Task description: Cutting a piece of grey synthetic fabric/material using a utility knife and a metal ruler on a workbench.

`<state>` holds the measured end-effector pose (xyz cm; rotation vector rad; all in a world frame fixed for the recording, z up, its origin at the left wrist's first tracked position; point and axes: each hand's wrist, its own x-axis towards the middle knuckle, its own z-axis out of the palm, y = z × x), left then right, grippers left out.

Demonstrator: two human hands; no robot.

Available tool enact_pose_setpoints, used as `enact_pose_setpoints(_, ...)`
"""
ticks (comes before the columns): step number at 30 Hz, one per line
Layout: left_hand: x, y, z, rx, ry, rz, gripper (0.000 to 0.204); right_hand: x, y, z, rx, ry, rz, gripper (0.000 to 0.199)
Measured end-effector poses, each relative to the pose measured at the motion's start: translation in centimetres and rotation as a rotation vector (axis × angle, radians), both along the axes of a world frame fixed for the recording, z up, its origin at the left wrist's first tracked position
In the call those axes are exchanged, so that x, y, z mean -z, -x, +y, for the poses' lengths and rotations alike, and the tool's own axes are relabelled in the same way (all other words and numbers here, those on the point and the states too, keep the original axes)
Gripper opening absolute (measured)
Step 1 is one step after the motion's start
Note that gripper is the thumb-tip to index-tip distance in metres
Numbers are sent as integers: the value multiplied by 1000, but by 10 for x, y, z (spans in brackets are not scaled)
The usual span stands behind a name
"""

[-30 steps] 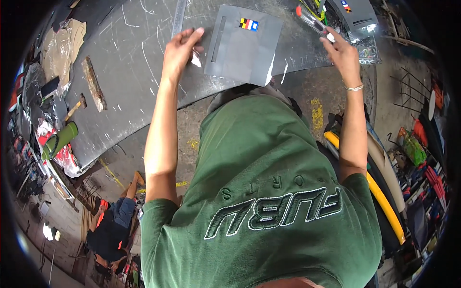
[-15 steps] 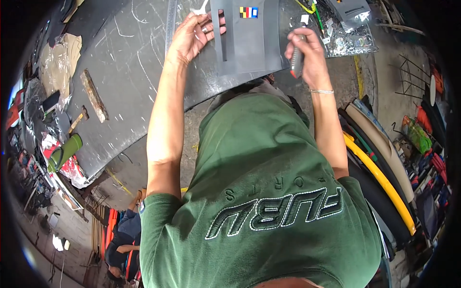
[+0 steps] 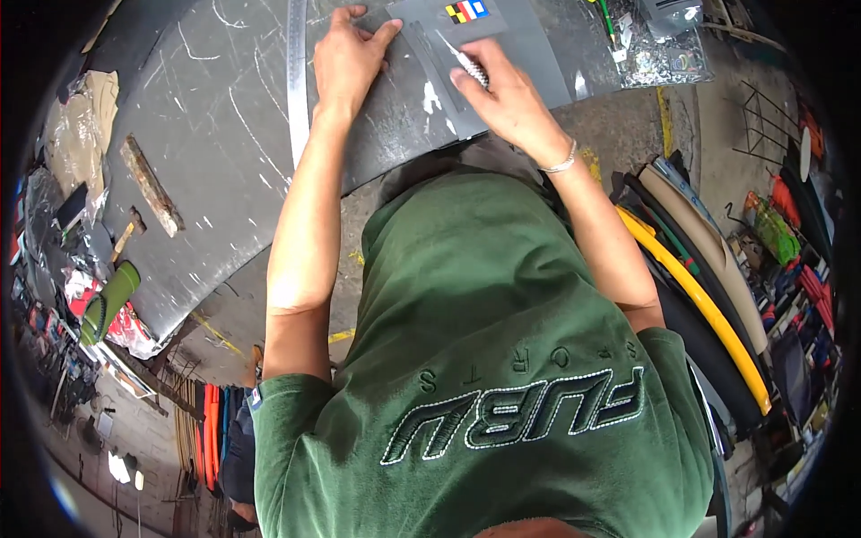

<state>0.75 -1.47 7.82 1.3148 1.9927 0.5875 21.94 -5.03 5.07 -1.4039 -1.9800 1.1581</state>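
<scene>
In my right hand (image 3: 507, 94) is a slim cutter knife (image 3: 471, 70) with a light, ridged handle. Its pointed blade is directed up and left, over the left part of a grey flexible sheet (image 3: 529, 49). A small multicoloured flag patch (image 3: 467, 11) marks the sheet near the top of the view. Along the sheet's left side runs a narrow slit or strip; whether it is cut fully through is unclear. My left hand (image 3: 348, 63) rests on the dark table with thumb and fingers apart, its thumb beside the sheet's left edge.
A long metal ruler (image 3: 297, 90) lies left of my left hand on the scratched table (image 3: 224, 161). Farther left are a rough wooden piece (image 3: 151, 186), a hammer (image 3: 128, 235) and a green roll (image 3: 110, 300). Clear plastic packaging (image 3: 668, 65) sits at the right; rolled materials (image 3: 700, 296) stand beside me.
My right hand has moved left over the sheet, with the knife turned point up. My left hand no longer holds the white object. The sheet has shifted up and turned slightly.
</scene>
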Motion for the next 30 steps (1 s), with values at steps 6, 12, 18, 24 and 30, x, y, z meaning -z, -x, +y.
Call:
enact_pose_setpoints(6,27,9,-5,-15,-180,76,47,-9,45,13,-5,76,-254,31)
enact_pose_setpoints(12,23,5,-5,0,-163,75,45,-2,59,12,34,26,-381,26)
enact_pose_setpoints(18,39,12,-5,50,-148,42,40,-7,64,15,47,87,-437,27)
enact_pose_setpoints(24,20,9,-4,15,-98,49,40,-12,69,19,35,111,-474,28)
enact_pose_setpoints(30,25,12,-2,94,-107,97,45,-16,70,20,22,112,-479,28)
